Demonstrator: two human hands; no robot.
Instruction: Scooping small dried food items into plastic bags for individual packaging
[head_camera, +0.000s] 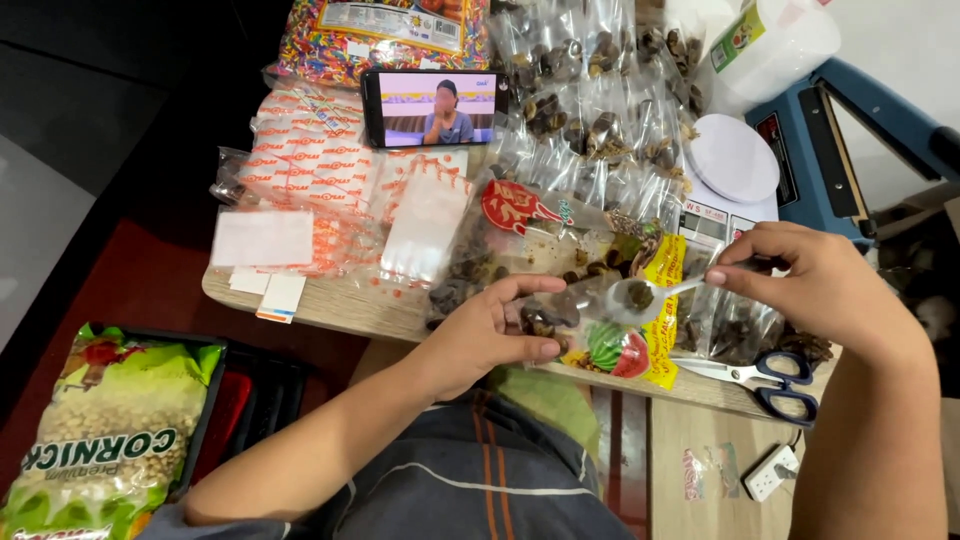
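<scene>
Head view: my right hand (815, 285) has fingers clamped on a white spoon (655, 293), lying level, bowl pointing left toward the small clear bag (548, 312) pinched by my left hand (495, 330)

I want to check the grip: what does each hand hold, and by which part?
The right hand holds a clear plastic spoon by its handle end. The left hand pinches a small clear bag near its open mouth.

Bright overhead light falls on the table (340, 310), glinting off the clear plastic packets (590, 110); the phone screen (438, 108) glows. The floor at left lies dim. Edges bend wide-angle, and the hands look slightly soft
</scene>
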